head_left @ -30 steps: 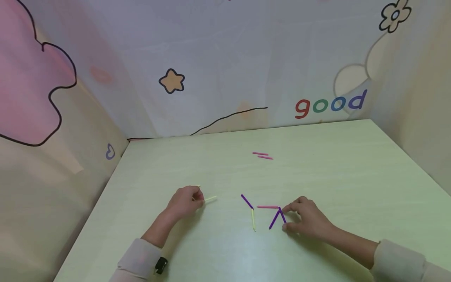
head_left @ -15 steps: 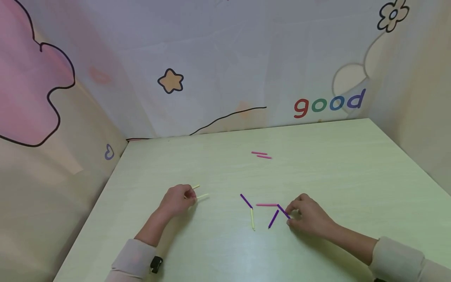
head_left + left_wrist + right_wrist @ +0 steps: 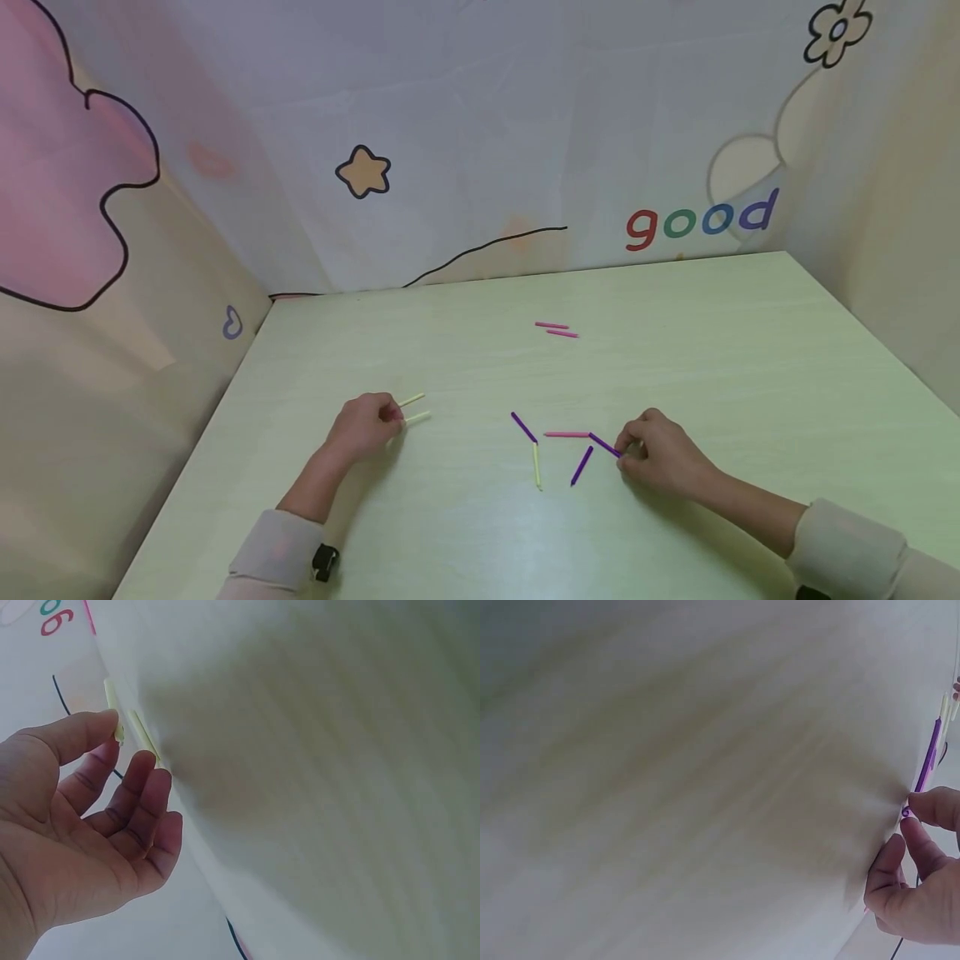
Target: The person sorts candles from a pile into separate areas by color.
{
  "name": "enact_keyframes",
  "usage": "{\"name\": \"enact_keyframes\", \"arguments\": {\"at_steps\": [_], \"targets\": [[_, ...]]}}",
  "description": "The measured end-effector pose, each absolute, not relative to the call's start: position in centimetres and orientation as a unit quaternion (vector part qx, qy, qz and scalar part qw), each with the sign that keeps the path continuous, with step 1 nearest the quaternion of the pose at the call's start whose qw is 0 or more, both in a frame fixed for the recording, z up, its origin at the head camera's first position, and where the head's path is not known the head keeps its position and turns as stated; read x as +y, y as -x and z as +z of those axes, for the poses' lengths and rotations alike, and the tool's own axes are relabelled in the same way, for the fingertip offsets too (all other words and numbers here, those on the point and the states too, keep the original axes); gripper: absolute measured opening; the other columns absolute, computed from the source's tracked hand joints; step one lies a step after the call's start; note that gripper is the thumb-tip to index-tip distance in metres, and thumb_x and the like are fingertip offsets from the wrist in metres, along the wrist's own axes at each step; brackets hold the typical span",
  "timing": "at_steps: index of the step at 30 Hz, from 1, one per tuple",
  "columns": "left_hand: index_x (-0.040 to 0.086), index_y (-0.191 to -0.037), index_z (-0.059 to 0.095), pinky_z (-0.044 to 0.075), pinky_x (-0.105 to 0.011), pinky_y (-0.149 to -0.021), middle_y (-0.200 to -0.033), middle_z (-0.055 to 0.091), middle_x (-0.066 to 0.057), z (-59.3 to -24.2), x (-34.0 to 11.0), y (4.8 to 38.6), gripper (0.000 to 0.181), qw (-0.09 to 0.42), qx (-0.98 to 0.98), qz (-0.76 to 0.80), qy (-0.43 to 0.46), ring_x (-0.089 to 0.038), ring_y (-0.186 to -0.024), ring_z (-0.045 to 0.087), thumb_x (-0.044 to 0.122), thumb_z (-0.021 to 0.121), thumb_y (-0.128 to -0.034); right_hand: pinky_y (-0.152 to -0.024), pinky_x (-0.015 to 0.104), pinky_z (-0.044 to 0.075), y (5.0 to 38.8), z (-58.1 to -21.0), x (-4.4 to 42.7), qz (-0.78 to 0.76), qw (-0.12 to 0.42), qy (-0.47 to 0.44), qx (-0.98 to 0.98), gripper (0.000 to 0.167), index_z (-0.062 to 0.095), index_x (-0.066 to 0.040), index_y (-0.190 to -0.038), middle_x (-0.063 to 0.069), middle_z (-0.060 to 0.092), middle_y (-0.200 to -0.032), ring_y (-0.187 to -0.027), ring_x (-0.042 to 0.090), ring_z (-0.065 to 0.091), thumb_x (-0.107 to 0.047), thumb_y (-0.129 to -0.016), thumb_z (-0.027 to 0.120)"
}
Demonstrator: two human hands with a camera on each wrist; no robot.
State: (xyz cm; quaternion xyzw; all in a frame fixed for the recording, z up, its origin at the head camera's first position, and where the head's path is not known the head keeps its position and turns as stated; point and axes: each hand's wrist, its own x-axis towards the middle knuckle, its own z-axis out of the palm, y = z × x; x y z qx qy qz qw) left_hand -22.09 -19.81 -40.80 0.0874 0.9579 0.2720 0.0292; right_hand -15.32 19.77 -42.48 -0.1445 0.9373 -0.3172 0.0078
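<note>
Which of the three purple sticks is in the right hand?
The rightmost purple stick: the right hand pinches its end. The leftmost purple stick and the middle one lie untouched.

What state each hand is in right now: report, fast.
Left hand: closed, holding a pale yellow stick in a pinch.
Right hand: closed, pinching one end of a purple stick.

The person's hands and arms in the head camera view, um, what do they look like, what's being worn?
The left hand and right hand are bare. The left sleeve and right sleeve are pale beige with wide cuffs. A small black object shows beside the left cuff.
</note>
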Motion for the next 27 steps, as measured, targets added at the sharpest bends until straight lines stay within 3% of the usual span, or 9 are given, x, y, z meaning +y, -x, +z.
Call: {"name": "enact_keyframes", "arguments": {"at_steps": [27], "targets": [[0.009, -0.080, 0.065, 0.040, -0.032, -0.059, -0.073, 0.058, 0.000, -40.6, -20.0, 22.5, 0.004, 0.062, 0.971, 0.229, -0.037, -0.016, -0.066, 0.052, 0.012, 0.067, -0.0790, -0.063, 0.031, 0.041, 15.8, -42.2, 21.0, -0.294, 0.004, 0.183, 0.938, 0.018, 0.061, -0.014, -0.075, -0.001, 0.046, -0.077, -0.072, 0.015, 0.043, 0.004, -0.074, 0.063]]}}
